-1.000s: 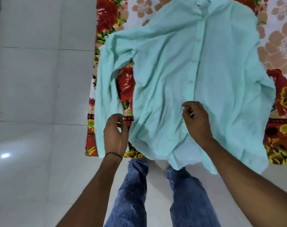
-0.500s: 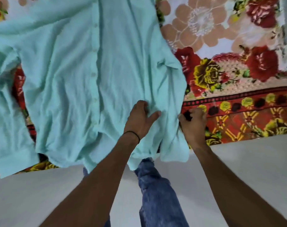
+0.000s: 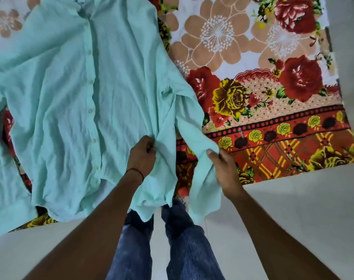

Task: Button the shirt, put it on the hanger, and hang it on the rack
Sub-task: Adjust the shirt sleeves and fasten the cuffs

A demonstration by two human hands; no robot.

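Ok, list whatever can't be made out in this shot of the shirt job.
Head view:
- Pale mint-green button-up shirt: collar cut off by the top edge, far side by the left edge.
- Left hand: fingertips buried in bunched cloth.
- Right hand: fingers hidden under the sleeve, motion-blurred.
- Lowest buttons: too small to tell if fastened.
- No hanger or rack in frame.

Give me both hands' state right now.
Left hand: closed, fingers bunching the shirt fabric near its side.
Right hand: closed, pinching the sleeve, thumb on top.
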